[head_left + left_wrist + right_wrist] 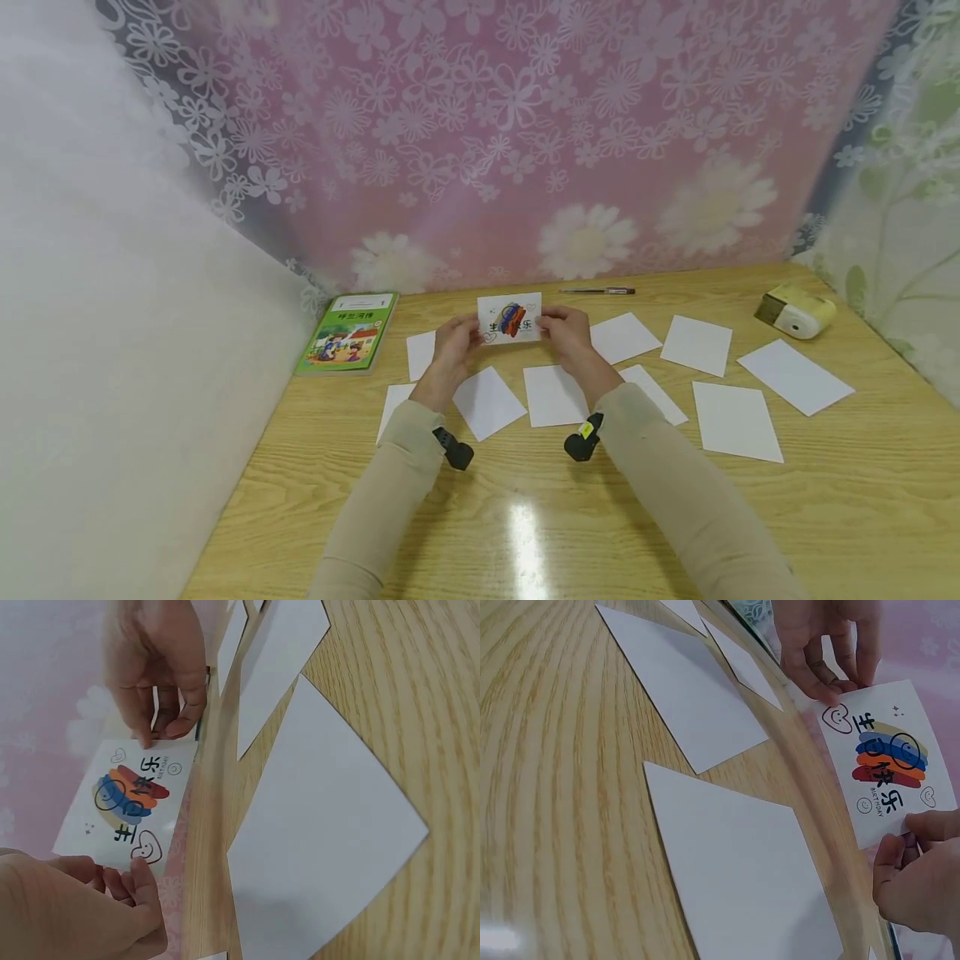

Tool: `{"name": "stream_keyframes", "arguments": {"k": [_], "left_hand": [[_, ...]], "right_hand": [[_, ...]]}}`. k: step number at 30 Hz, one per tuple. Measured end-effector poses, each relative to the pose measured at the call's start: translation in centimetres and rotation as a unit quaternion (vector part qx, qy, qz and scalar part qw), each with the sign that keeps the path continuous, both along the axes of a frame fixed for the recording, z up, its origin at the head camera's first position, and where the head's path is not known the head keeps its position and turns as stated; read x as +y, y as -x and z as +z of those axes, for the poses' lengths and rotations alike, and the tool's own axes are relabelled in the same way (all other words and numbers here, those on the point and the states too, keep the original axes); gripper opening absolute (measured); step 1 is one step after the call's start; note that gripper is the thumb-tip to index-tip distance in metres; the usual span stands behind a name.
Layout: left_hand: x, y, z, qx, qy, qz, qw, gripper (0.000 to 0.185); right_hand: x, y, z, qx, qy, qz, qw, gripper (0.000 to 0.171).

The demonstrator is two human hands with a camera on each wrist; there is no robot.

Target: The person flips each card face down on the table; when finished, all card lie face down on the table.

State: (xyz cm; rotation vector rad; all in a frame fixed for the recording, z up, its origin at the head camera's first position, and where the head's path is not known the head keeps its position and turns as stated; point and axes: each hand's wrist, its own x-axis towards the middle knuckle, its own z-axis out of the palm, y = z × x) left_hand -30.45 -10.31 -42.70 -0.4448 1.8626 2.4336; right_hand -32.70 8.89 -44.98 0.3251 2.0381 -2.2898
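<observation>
A white birthday card is held up above the far part of the table, its printed face towards the head camera. The print shows coloured brush stripes, black Chinese characters, small hearts and smiley faces. My left hand pinches the card's left edge between thumb and fingers. On the opposite edge, my right hand pinches it the same way. Both wrist views show the card stretched flat between the two hands. Beneath the arms lie blank white cards, among them a tilted one and another partly covered by the right forearm.
More white cards lie spread over the wooden table, mostly to the right. A green picture book lies at the back left. Near the back wall is a pen. A yellow and white pencil sharpener stands at the back right.
</observation>
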Motion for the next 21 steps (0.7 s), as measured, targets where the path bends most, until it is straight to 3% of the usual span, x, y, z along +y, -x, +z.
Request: {"name": "stream_keyframes", "arguments": {"k": [10, 21], "left_hand": [[-0.5, -0.3, 0.1, 0.023, 0.016, 0.012, 0.9995, 0.024], [-1.0, 0.0, 0.4, 0.011, -0.036, 0.017, 0.9991, 0.02]], "right_hand": [[-0.1, -0.4, 0.5, 0.021, 0.013, -0.016, 1.0, 0.031], [-0.1, -1.0, 0.4, 0.019, 0.013, -0.016, 1.0, 0.027]]}}
